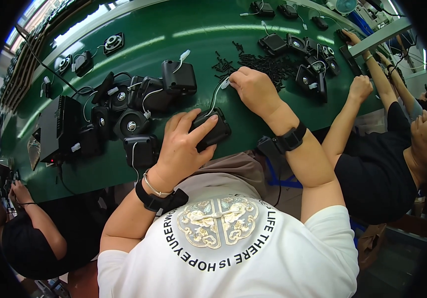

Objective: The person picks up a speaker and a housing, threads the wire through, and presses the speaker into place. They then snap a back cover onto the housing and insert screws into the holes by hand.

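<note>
In front of me a small black speaker box [220, 130] lies near the table's front edge. My left hand [179, 141] holds it from the left, fingers across its top and thumb along its near side. A pale cable [214, 99] rises from the box toward a white plug connector [225, 83]. My right hand [257, 89] pinches that connector between thumb and forefinger, with the other fingers curled in. Left of the box stands another black speaker box [179, 77] with its own white plug on top. One more speaker box [141, 150] sits beside my left wrist.
Black screws [268, 67] lie heaped beyond my right hand. Speakers [131, 124] cluster at left, near a black powered unit [58, 130] with a red light. Further speaker boxes [310, 79] lie at right on the green table [173, 47]. Other people work on both sides.
</note>
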{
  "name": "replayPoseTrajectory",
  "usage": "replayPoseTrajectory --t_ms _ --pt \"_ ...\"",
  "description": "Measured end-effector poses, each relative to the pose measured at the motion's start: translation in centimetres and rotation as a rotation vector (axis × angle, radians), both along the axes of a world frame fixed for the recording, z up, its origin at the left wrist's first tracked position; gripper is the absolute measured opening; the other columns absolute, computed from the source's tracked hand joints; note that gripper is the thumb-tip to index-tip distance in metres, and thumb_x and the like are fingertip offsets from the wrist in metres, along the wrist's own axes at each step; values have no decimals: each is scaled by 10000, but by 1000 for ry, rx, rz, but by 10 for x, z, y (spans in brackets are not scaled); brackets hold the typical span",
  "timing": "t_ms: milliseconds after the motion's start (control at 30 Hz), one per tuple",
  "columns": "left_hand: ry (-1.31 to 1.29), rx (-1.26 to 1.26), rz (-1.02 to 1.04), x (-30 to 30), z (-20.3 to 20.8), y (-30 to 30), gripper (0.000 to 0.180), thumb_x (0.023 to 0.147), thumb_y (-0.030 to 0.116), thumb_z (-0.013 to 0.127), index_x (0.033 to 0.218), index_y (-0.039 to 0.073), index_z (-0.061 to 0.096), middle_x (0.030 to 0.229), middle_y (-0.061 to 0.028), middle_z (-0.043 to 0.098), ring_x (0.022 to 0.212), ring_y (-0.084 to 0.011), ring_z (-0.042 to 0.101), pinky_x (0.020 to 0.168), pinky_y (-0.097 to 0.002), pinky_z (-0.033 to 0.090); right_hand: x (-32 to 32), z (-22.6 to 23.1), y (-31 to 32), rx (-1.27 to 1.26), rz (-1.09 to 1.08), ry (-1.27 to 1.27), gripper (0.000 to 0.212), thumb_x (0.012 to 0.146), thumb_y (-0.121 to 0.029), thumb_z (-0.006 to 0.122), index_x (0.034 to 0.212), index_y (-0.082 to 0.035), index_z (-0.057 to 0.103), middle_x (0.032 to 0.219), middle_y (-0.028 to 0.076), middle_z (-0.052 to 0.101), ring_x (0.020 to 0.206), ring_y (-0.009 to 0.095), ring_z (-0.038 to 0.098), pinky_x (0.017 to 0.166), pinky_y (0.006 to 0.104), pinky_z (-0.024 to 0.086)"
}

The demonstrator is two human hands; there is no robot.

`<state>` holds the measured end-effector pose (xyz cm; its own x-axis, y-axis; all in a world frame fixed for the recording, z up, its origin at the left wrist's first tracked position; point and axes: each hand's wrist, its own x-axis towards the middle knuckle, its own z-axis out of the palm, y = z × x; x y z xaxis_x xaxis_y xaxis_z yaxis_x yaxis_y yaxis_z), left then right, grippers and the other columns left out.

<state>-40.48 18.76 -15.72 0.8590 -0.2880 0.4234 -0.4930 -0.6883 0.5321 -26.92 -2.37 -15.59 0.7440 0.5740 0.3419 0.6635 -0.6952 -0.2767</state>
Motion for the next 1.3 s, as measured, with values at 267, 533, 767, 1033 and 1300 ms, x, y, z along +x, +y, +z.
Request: replayPoseTrajectory --t_ms 267,533,767,1033,1300 --pt "19 -21 0 3 3 2 595 615 109 790 1198 129 671 1224 -206 575 1101 -393 538 983 -489 420 -24 22 -9 508 -16 370 85 906 -34 605 988 -22 623 828 29 601 754 153 589 694 282 488" --pt "20 -11 -12 3 -2 1 585 633 159 786 1203 168 656 1197 -184 567 1122 -373 521 1029 -577 345 -65 9 19 815 16 878 65 952 -73 600 978 -14 611 883 -34 582 779 35 500 701 192 428" --pt "18 9 6 1 3 0 585 602 117 793 1176 123 679 1198 -200 578 1108 -375 537 1022 -527 371 -60 7 22 717 -11 877 92 957 -96 598 1000 -15 606 861 -34 578 747 37 491 672 189 418" --pt "34 -4 0 1 -1 1 595 638 174 785 1216 187 648 1206 -174 560 1132 -364 519 1035 -593 333 -50 18 23 731 5 1037 89 957 -108 591 984 -23 595 842 -31 568 738 38 482 658 197 416" --pt "33 4 -3 2 1 1 595 644 177 784 1222 188 644 1207 -174 558 1135 -362 518 1038 -593 329 -43 18 20 505 66 902 77 942 -84 599 946 -8 587 831 -31 561 743 57 494 669 221 438"
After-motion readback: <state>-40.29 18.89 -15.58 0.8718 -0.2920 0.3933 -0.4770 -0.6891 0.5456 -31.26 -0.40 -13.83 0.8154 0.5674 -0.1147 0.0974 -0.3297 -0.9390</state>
